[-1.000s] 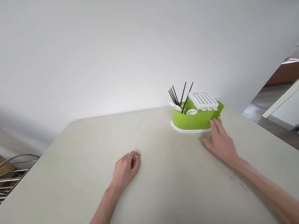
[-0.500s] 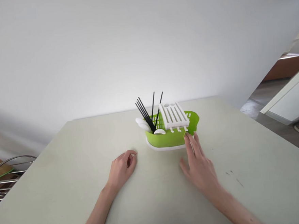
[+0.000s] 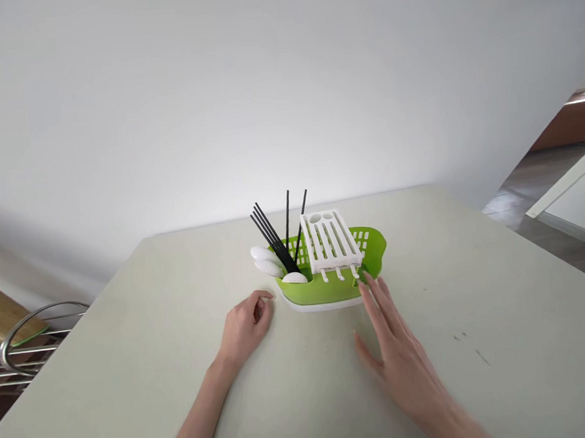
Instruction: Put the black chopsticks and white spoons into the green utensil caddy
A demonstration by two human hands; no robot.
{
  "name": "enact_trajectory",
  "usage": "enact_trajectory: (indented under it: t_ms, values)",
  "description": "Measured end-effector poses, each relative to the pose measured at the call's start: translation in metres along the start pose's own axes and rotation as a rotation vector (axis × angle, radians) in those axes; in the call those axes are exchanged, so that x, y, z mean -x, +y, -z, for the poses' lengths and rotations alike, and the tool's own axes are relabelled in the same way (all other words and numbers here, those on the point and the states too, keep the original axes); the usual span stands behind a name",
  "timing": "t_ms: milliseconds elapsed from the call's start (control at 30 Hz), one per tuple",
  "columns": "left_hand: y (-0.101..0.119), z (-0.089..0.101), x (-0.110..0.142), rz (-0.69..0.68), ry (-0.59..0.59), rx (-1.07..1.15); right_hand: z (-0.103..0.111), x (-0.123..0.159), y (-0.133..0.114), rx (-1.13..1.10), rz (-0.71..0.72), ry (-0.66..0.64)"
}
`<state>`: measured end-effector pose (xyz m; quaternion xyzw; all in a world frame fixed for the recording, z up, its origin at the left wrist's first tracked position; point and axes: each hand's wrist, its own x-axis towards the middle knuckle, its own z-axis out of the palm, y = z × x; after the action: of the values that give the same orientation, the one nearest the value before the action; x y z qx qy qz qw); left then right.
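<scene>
A green draining basket [image 3: 335,291] with a white base stands on the table near the wall. Black chopsticks [image 3: 272,235] and white spoons [image 3: 267,267] lean out of its left part. A white slotted rack [image 3: 330,240] with small hooks sits across its top. My right hand [image 3: 402,351] reaches to the front right of the basket with fingers stretched out, its fingertips at the rim. I cannot tell whether they press on it. My left hand [image 3: 247,325] rests on the table just left of the basket, loosely curled, with nothing visible in it.
The pale table [image 3: 294,392] has dark marks at its right side. Behind it rises a white wall [image 3: 284,99]. A metal wire rack [image 3: 26,351] and a wooden board [image 3: 3,309] stand beyond the left edge. A white panel [image 3: 571,193] stands beyond the right edge.
The basket with its contents has shifted left and closer to me on the table. My right hand has moved with it, fingers still outstretched. My left hand stays resting; the view has turned slightly.
</scene>
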<state>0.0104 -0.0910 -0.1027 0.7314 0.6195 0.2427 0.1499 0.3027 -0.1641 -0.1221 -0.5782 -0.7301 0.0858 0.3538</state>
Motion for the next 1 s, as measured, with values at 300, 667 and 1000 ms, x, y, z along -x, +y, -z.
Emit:
enact_trajectory:
  t_ms: [300,667,1000]
  values:
    - [0.0,0.005,-0.001,0.175,0.117,0.363,0.022,0.042,0.067,-0.261,-0.326,0.013]
    - [0.005,0.046,-0.066,0.327,0.263,1.02,0.022,0.039,0.064,-0.36,-0.316,0.031]
    - [0.117,0.101,-0.146,0.263,0.061,0.829,0.028,0.043,0.064,-0.41,-0.307,-0.022]
